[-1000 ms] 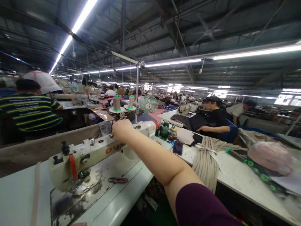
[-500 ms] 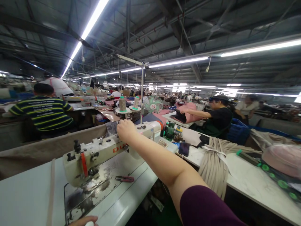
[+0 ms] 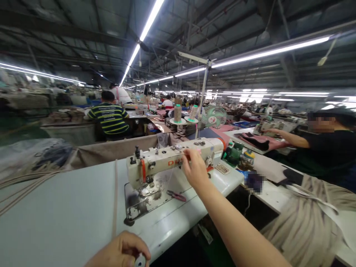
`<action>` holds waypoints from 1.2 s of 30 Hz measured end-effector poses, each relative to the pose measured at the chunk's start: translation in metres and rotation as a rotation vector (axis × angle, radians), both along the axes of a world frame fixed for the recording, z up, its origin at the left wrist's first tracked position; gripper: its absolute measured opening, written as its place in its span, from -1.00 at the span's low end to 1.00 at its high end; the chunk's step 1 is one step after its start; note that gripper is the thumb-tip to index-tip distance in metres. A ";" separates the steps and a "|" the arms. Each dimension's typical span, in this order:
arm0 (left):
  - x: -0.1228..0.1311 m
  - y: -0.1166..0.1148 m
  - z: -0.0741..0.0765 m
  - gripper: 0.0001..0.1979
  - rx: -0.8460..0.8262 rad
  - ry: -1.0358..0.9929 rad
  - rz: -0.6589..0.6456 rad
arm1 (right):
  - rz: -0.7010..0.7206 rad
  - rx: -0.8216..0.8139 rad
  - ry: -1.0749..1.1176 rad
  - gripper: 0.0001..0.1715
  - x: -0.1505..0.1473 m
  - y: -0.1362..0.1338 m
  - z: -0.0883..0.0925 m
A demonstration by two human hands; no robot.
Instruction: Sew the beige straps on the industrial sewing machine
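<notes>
My left hand (image 3: 122,250), at the bottom edge, is closed around a bobbin (image 3: 140,260), a small metal disc with a centre hole. My right hand (image 3: 194,167) reaches out to the white sewing machine (image 3: 164,155). Its fingers are drawn together at the front of the machine's arm, below the top dials; anything they pinch is too small to see. Red-handled thread snips (image 3: 177,195) lie on the machine bed to the right of the needle area. A narrow beige strip (image 3: 115,196) runs across the pale tabletop (image 3: 69,215) left of the machine.
Thread cones (image 3: 178,113) stand on a stand behind the machine, beside a green fan (image 3: 213,116). On the right a side table holds a green motor (image 3: 233,152) and bundled beige strips (image 3: 303,222). A co-worker (image 3: 333,144) sits right, another (image 3: 108,115) ahead left.
My right hand has drawn back from the machine's top rear to the front of its arm. The left hand has risen further into view with the bobbin. The view has swung left.
</notes>
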State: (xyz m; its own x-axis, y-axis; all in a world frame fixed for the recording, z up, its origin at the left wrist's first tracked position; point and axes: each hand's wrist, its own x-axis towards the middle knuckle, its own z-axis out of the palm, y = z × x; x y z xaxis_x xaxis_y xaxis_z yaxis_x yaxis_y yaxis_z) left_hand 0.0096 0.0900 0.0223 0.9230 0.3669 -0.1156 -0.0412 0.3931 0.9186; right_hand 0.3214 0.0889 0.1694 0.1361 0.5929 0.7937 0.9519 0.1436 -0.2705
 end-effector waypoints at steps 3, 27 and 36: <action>-0.002 0.002 0.000 -0.43 -0.014 -0.048 -0.052 | -0.021 -0.112 0.094 -0.81 -0.007 -0.013 -0.056; 0.002 0.006 0.002 -0.46 -0.046 -0.036 -0.111 | -0.257 -0.311 0.117 -0.66 0.026 -0.013 -0.023; 0.003 0.005 0.001 -0.48 -0.041 -0.024 -0.075 | -0.460 -0.514 -0.209 -0.63 0.008 0.018 0.019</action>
